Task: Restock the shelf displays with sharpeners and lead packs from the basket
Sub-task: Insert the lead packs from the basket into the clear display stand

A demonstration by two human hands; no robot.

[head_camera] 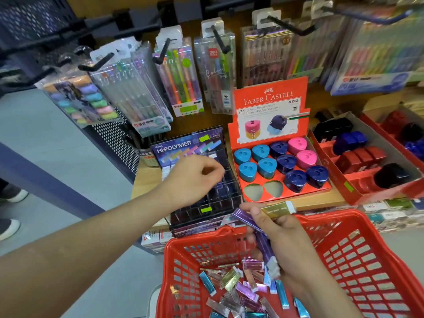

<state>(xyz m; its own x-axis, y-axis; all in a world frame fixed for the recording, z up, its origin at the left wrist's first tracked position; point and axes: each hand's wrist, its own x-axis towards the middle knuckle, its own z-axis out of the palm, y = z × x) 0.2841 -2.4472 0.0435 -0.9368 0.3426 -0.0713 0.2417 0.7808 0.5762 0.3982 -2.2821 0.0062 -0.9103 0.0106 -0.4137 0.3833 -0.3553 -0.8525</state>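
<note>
A red plastic basket (358,255) at the bottom holds several metallic lead packs (231,285) in purple, gold, pink and teal. My right hand (282,242) is above the basket, shut on a purple lead pack (263,244) and a gold one (277,208). My left hand (192,177) hovers over the dark Hi-Polymer slotted display (206,203), fingers curled together; whether it holds a pack is hidden. A red Faber-Castell display (270,99) to the right holds blue, navy and pink sharpeners (286,161), with two empty slots at its front left.
A further red tray (353,189) of red, blue and black sharpeners stands at the right. Pen and highlighter packs (183,79) hang on black hooks behind the displays. Boxed stock (390,214) sits under the wooden shelf edge. A bystander's shoes (9,226) are at the far left.
</note>
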